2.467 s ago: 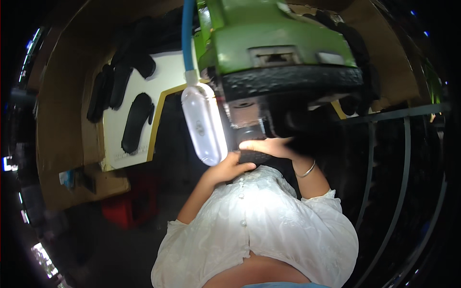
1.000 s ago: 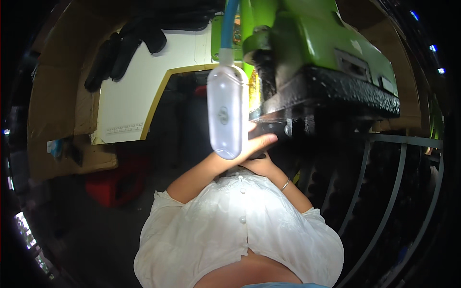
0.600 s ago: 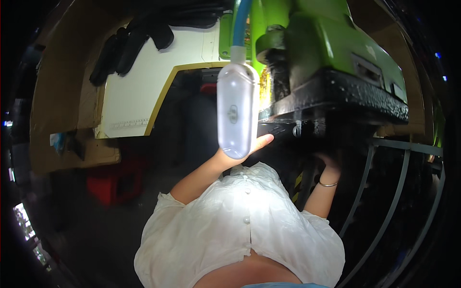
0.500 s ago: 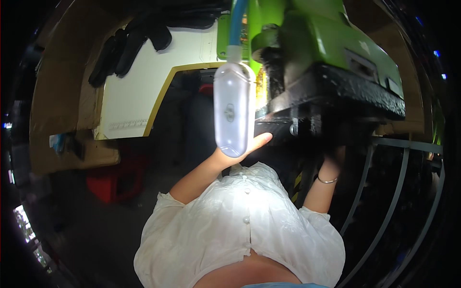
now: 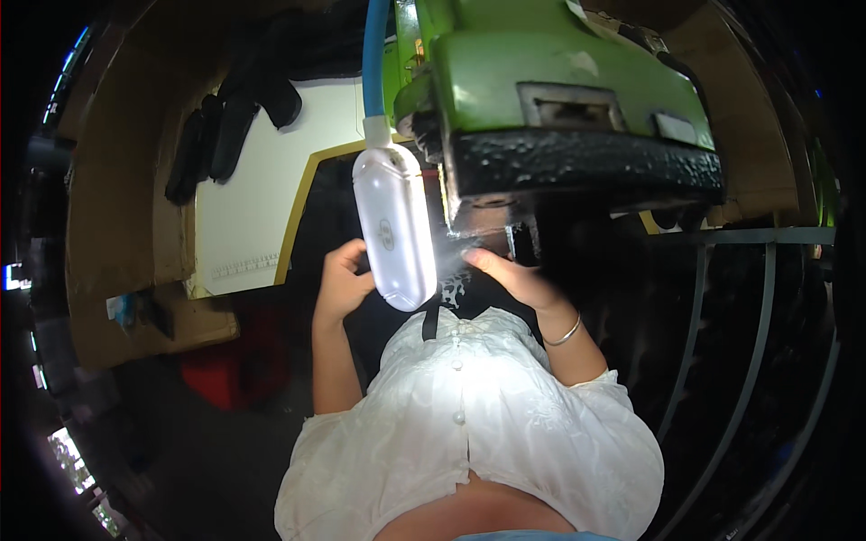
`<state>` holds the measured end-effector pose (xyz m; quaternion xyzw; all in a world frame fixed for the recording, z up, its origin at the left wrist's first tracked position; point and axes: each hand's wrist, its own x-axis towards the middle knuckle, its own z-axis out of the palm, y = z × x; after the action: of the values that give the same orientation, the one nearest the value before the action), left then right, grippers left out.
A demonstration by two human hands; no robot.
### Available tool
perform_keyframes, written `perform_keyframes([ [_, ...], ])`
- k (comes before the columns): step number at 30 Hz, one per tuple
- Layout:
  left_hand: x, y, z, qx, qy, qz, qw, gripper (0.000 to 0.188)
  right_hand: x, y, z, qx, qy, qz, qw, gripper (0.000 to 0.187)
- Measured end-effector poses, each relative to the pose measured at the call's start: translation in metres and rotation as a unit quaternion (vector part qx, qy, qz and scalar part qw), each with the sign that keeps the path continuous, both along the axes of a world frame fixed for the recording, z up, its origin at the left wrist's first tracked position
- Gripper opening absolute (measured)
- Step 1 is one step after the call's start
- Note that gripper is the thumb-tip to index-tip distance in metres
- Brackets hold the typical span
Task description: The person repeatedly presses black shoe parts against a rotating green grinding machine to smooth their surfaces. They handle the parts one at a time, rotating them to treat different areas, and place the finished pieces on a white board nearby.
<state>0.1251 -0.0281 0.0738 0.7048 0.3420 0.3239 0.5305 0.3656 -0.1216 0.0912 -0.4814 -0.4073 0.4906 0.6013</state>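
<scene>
1. Big green machine (image 5: 559, 81) fills the top of the view: smooth painted casing, and a rough, pebbly black underside (image 5: 586, 171) that looks like cast metal.
2. A white lamp (image 5: 394, 225) hangs off a blue bendy hose (image 5: 373, 54). It's a glossy plastic pill shape, lit up and pretty glaring.
3. Left hand (image 5: 341, 284) sits just left of the lamp's lower end, fingers curled in. Looks like it's pinching the dark fabric piece (image 5: 451, 288) there, but the lamp covers the fingertips so I can't tell for sure.
4. Right hand (image 5: 510, 275) is flat-ish with fingers stretched out, tips pressed on that same dark piece right under the machine's black edge. Not wrapped around anything. Thin metal bangle (image 5: 564, 334) on the wrist.
5. The dark piece lies between both hands, below the machine, with a small pale print showing on it.
6. Person's wearing a white crinkly button-up blouse (image 5: 469, 433).
7. Left side: a white panel with yellow border (image 5: 262, 207), black gloves (image 5: 225, 126) draped at its top, and brown cardboard (image 5: 117, 180) beyond.
8. Right side: curved grey metal bars (image 5: 767, 298).
</scene>
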Motion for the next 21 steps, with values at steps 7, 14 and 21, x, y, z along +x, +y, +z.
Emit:
perform_keyframes([
  [7, 0.079, -0.045, 0.006, -0.010, 0.022, -0.059, 0.998, 0.035, 0.011, 0.009, 0.031, -0.003, -0.063, 0.088, 0.994, 0.044],
  [14, 0.114, -0.054, 0.042, -0.236, -0.132, 0.015, 0.963, 0.029, 0.034, -0.028, -0.010, -0.070, -0.065, 0.097, 0.991, 0.040],
  [21, 0.090, -0.048, 0.035, -0.148, -0.030, 0.033, 0.988, 0.024, 0.098, -0.064, -0.011, -0.055, 0.035, 0.040, 0.997, 0.034],
])
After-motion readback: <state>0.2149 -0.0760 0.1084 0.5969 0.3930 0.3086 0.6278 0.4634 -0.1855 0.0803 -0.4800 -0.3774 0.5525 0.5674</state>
